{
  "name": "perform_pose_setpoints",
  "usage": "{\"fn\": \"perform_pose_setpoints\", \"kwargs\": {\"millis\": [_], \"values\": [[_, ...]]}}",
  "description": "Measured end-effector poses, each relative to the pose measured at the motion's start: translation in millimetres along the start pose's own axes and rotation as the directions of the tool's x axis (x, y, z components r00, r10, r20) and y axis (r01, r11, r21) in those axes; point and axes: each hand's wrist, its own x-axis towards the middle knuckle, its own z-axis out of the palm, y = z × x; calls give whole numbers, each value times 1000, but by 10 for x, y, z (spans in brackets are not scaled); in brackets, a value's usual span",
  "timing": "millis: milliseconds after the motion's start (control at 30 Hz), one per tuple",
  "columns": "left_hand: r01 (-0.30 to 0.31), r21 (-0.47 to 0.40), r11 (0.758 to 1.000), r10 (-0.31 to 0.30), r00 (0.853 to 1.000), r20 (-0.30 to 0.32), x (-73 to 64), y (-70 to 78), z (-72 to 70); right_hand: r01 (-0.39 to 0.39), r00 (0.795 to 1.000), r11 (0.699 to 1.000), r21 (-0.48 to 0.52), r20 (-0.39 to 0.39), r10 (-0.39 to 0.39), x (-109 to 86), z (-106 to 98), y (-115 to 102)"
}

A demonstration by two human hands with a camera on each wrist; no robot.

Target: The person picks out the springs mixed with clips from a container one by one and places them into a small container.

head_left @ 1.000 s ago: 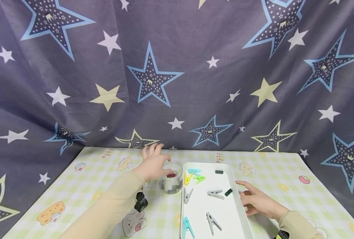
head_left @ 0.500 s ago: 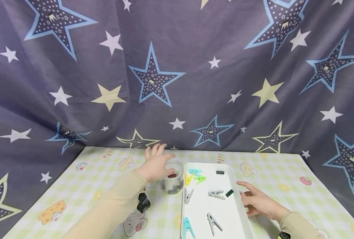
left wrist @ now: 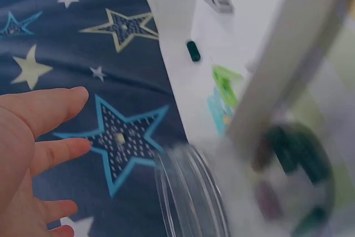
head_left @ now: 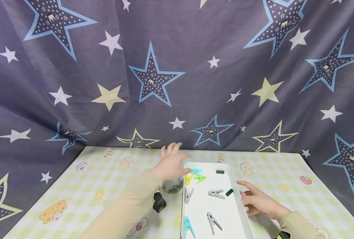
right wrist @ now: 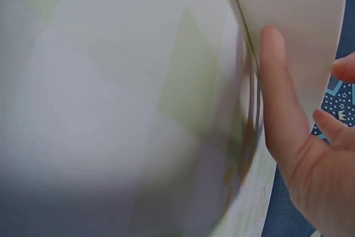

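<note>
My left hand (head_left: 171, 167) is over the clear round jar (head_left: 173, 188), its fingers spread and its thumb reaching to the tray's left rim. Nothing is between those fingers (left wrist: 64, 156) in the left wrist view. Small dark ridged cylinders show through the jar (left wrist: 216, 203), whose mouth is mostly covered by the hand in the head view. Against the right wall of the white tray (head_left: 246, 220), my right hand (head_left: 258, 200) rests with extended fingers; in the right wrist view its thumb (right wrist: 274, 76) lies along the outer wall.
Inside the tray are light blue clothespins (head_left: 188, 227), a yellow one (head_left: 188, 179), a green one (head_left: 200, 179) and several grey ones (head_left: 214, 223). A black ridged cylinder (head_left: 220, 172) and a dark green one (head_left: 229, 192) lie there too. Behind the checked tablecloth (head_left: 105, 186) hangs a starry curtain (head_left: 188, 99).
My left hand has moved right, from the jar's left side to above it and the tray's left rim. It now hides the red cylinder seen in the jar earlier. My right hand stays put.
</note>
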Motion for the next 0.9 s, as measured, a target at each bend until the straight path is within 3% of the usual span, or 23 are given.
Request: {"fn": "perform_pose_setpoints", "kwargs": {"millis": [200,533,900], "values": [[-16,9,1000,16,1000,22,90,210,85,-3,1000,1000,15,27,2,5,-7,9],[-27,17,999,26,999,38,201,592,401,13,999,1000,13,37,-13,-7,-24,28],[36,-60,998,-30,993,111,322,785,712,32,998,999,27,50,-33,-17,-31,28]]}}
